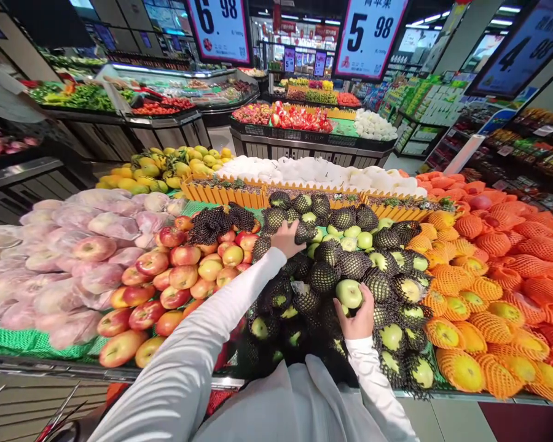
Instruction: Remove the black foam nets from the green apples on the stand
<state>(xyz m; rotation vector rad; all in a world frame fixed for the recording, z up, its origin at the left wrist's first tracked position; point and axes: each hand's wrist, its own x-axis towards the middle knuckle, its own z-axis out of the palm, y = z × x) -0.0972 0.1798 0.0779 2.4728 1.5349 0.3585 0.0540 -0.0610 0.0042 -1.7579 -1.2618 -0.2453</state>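
Note:
A bare green apple (349,293) rests in my right hand (360,314), with the thumb and fingers curled round its sides. Farther off, my left hand (286,239) reaches over the heap, its fingers and thumb round a green apple in a black foam net (306,232); part of that apple is hidden. Around both hands lie many green apples in black nets (322,276). Some bare green apples (364,239) show among them, just right of my left hand.
Red-yellow apples (184,276) lie to the left, with loose black nets (209,225) on top. Wrapped pink fruit (92,248) is farther left. Orange-netted fruit (461,334) lies right. An orange picket border (230,191) runs behind. Price screens (371,37) hang above.

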